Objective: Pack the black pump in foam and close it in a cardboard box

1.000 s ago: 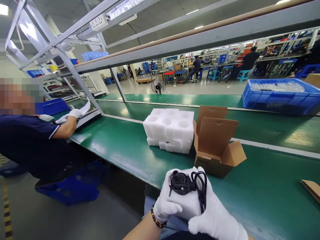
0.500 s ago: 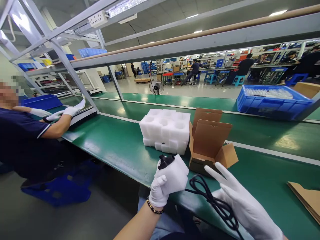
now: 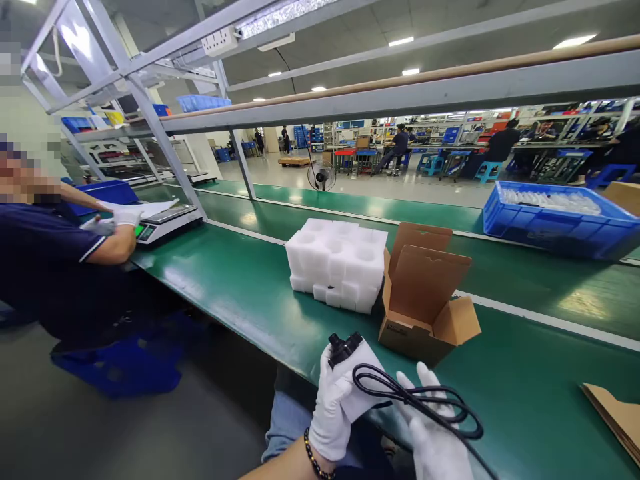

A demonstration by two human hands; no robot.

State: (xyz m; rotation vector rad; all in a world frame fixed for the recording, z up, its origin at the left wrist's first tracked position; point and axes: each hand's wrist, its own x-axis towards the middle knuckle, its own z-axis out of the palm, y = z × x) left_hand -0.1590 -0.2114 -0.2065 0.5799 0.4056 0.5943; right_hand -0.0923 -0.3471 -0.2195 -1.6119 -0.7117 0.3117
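My left hand, in a white glove, is closed around a white foam block near the bench's front edge. A black plastic part sticks out of the block's top; most of it is hidden in the foam. From the block runs a black cable in bundled loops. Behind these loops is my gloved right hand, palm up with fingers stretched apart, the cable crossing over it. Beyond my hands stand a stack of white foam blocks with round hollows and an open cardboard box.
A blue crate with clear-wrapped items sits at the back right. Flat cardboard lies at the right edge. At left a co-worker handles a white sheet by a scale. A shelf beam crosses overhead.
My right hand has moved left and turned its palm up under the cable loops, which have shifted toward the foam block. The co-worker's hands have lowered with the white sheet.
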